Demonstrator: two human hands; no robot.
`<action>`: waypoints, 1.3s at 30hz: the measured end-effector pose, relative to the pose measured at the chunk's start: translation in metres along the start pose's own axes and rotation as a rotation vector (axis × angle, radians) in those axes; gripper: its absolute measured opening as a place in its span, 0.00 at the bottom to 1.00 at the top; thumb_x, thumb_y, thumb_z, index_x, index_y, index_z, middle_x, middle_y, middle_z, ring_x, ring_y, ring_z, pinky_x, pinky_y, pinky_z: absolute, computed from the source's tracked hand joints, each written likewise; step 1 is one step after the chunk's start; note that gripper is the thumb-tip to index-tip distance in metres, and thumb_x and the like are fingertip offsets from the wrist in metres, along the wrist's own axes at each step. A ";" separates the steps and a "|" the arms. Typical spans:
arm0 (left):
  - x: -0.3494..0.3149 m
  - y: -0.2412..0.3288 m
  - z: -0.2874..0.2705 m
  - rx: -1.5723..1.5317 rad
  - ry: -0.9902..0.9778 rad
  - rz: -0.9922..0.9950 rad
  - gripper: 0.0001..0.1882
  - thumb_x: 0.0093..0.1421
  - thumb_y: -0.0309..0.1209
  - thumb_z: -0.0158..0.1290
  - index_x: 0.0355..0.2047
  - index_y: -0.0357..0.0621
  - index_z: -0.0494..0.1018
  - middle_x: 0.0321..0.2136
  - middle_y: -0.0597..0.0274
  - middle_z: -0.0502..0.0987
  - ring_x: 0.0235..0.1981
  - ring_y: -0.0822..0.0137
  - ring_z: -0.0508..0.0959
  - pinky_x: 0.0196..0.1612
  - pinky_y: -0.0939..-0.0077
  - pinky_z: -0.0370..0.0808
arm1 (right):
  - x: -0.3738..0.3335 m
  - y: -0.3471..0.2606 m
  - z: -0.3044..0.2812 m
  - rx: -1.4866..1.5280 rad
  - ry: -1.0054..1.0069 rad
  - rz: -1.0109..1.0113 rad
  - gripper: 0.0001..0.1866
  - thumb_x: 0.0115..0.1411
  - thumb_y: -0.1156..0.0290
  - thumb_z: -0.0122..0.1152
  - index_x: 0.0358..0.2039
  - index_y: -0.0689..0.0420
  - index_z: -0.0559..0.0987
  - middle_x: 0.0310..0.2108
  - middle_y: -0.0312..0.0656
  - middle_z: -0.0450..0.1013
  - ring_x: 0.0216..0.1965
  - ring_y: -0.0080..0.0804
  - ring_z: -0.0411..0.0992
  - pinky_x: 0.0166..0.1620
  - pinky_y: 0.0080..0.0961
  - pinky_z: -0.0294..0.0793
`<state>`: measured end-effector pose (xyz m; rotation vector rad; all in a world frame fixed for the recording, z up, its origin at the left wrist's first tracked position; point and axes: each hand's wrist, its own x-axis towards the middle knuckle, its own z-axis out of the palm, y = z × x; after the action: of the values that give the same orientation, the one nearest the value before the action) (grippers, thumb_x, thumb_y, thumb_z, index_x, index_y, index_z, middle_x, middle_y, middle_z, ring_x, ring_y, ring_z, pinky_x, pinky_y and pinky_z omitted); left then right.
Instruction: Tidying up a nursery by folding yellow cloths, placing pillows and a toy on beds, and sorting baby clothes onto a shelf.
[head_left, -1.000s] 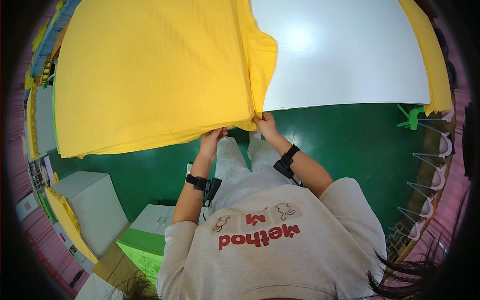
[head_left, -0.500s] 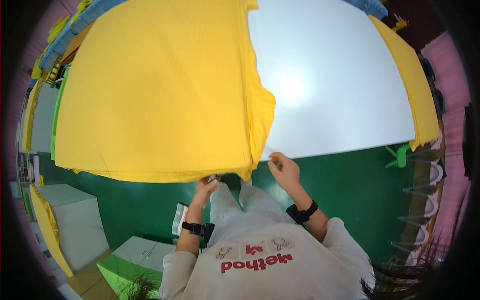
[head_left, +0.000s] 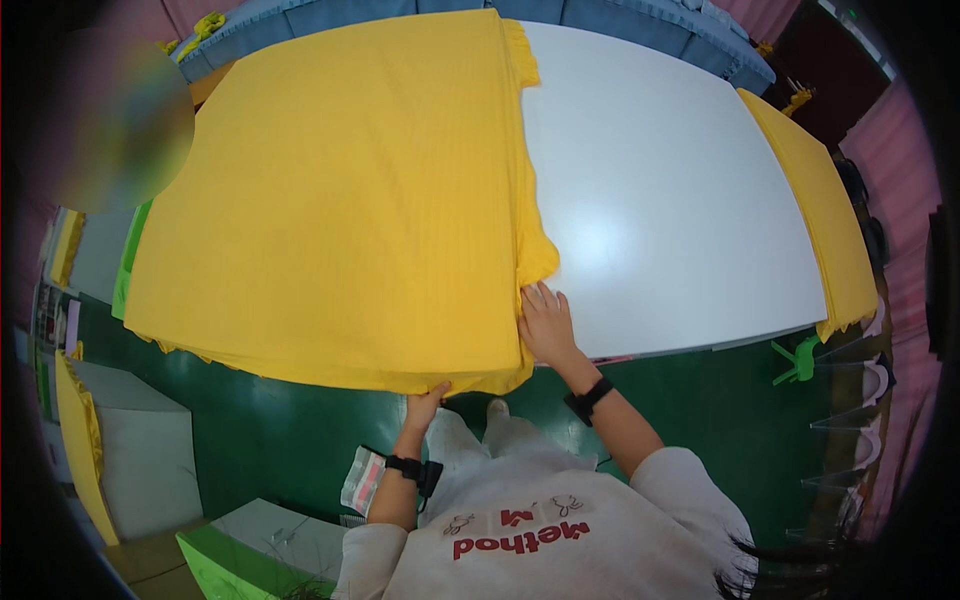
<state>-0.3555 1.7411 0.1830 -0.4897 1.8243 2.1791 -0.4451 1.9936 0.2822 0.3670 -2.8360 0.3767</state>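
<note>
Draped over the white counter (head_left: 690, 180) toward ten o'clock, the yellow cover (head_left: 350, 220) looks light, soft and floppy, best held by its gathered hem. The left hand (head_left: 426, 408) pinches its front edge at seven o'clock; the right hand (head_left: 547, 325), fingers extended, touches the side ruffle at four.
</note>
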 end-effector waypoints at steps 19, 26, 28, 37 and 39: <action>-0.134 -0.134 -0.137 0.365 0.420 -0.375 0.11 0.51 0.35 0.47 0.24 0.39 0.71 0.19 0.61 0.74 0.22 0.68 0.74 0.27 0.73 0.69 | -0.050 -0.059 -0.015 -0.066 -0.183 -0.365 0.24 0.48 0.74 0.51 0.49 0.59 0.67 0.55 0.46 0.58 0.58 0.45 0.53 0.59 0.45 0.47; -0.180 -0.173 -0.148 -0.154 0.382 -0.395 0.10 0.56 0.34 0.46 0.31 0.40 0.70 0.27 0.62 0.74 0.28 0.71 0.73 0.33 0.77 0.71 | -0.055 -0.107 -0.005 0.599 -0.769 -0.442 0.26 0.49 0.71 0.54 0.51 0.56 0.65 0.56 0.44 0.58 0.59 0.41 0.52 0.57 0.47 0.49; -0.144 -0.139 -0.145 -0.408 0.299 -0.211 0.11 0.59 0.33 0.44 0.40 0.40 0.68 0.34 0.61 0.72 0.34 0.71 0.72 0.38 0.78 0.71 | -0.054 -0.148 0.026 1.162 -0.916 0.204 0.22 0.51 0.70 0.54 0.49 0.55 0.67 0.53 0.43 0.61 0.57 0.40 0.55 0.56 0.44 0.51; -0.016 0.085 -0.161 -0.572 0.277 0.290 0.27 0.61 0.38 0.42 0.57 0.42 0.49 0.49 0.59 0.64 0.50 0.66 0.65 0.48 0.75 0.65 | -0.021 -0.182 0.064 2.321 -0.678 1.110 0.06 0.54 0.73 0.52 0.34 0.57 0.72 0.26 0.35 0.69 0.26 0.27 0.62 0.36 0.27 0.60; -0.002 0.110 -0.174 -0.736 0.309 0.256 0.28 0.61 0.39 0.43 0.57 0.42 0.48 0.49 0.60 0.65 0.49 0.66 0.66 0.48 0.74 0.65 | -0.020 -0.181 0.052 2.265 -0.657 1.174 0.05 0.53 0.74 0.53 0.32 0.58 0.71 0.23 0.34 0.66 0.22 0.24 0.58 0.32 0.25 0.59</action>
<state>-0.3822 1.5499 0.2555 -0.8042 1.1860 3.0859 -0.3870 1.8137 0.2676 -1.0474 -0.9273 3.6268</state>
